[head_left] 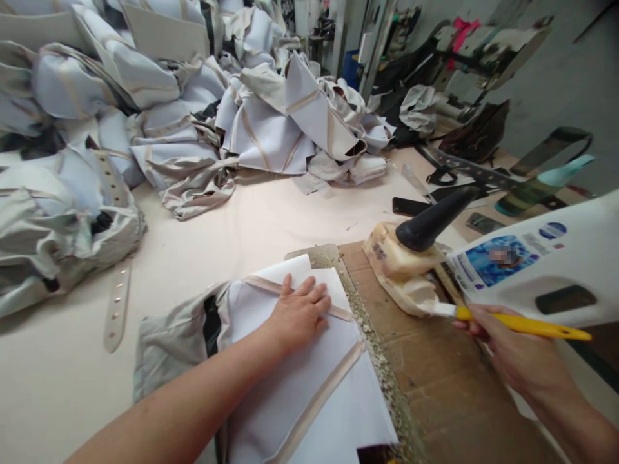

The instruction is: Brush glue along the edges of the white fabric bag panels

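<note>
My left hand [300,312] lies flat on a white panel [309,386] crossed by beige strips, its fingers spread. Grey fabric [174,348] is joined to the panel's left side. In my right hand [507,348] is a brush with a yellow handle [532,324]. The brush's pale end reaches into a cut-open, glue-crusted container [401,270]; its bristles cannot be made out. A black cone-shaped nozzle [435,219] stands tilted on top of that container.
A big white jug [532,258] with a blue label leans at the right. Brown cardboard [377,348] lies under the container. Piled white and grey pieces [261,122] fill the back and left. A phone [410,206] and a sewing machine [498,55] are beyond.
</note>
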